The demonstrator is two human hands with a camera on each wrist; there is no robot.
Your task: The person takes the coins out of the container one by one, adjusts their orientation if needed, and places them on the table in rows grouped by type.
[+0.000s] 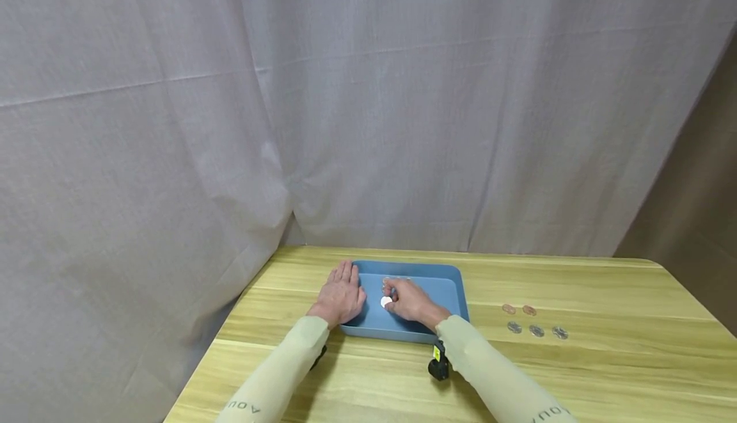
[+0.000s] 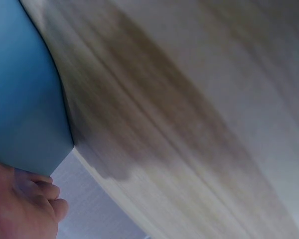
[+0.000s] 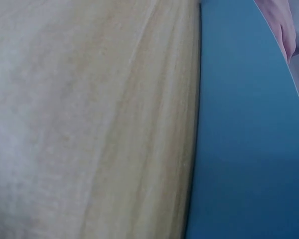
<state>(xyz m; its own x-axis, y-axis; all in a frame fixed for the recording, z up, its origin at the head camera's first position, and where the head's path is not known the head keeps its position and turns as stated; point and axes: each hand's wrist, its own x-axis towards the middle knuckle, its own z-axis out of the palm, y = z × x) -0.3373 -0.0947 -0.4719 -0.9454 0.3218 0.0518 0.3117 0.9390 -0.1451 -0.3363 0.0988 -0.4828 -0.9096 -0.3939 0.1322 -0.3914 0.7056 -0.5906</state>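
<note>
A shallow blue tray lies on the wooden table. Along its left rim rests my left hand, with the fingers straight and pointing away from me. My right hand is over the tray and pinches a bright, silvery coin between thumb and fingers. Beyond those fingertips, small coins show on the tray floor, partly hidden by the hand. Only the outer wall of the tray and part of the left hand appear in the left wrist view. The tray's side fills the right of the right wrist view.
To the right of the tray, two copper coins lie on the table behind a row of three silver coins. A grey curtain hangs behind the table's far edge and down its left side.
</note>
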